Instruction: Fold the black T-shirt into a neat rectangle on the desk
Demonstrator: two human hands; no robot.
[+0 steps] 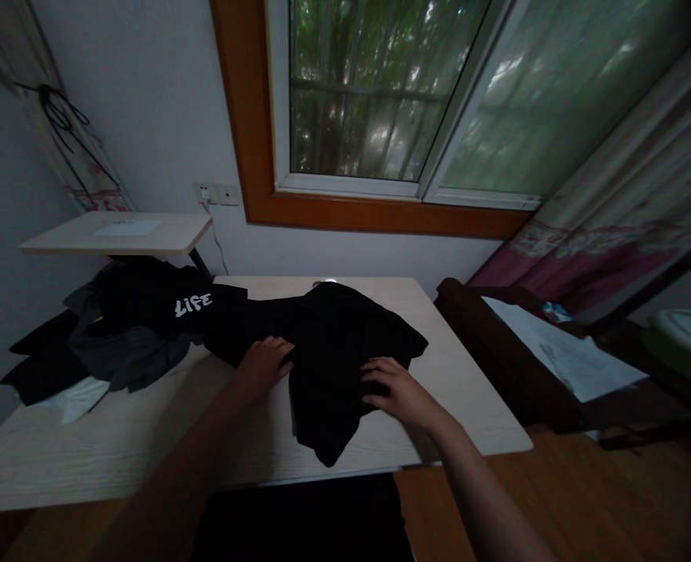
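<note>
Left hand (267,361), right hand (400,390): fingers loosely spread, resting on black garment (330,336); clothes pile (137,300) at left, same pale surface (468,398).

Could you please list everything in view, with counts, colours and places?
Garment: one, black, beneath both hands
Clothes pile: one, black, grey, white, table's left
Table: one, pale, centre
Shelf: one, pale, left rear
Sockets: two, white, wall
Window: one, white-framed, ahead
Curtains: two, pale and pink, either side
Cord: one, black, left curtain
Furniture: one, dark, right
Sheet: one, whitish, right
Round object: one, green-white, far right
Floor: one, brown, below
Left hand: one, bare, on the garment
Right hand: one, bare, likewise
</note>
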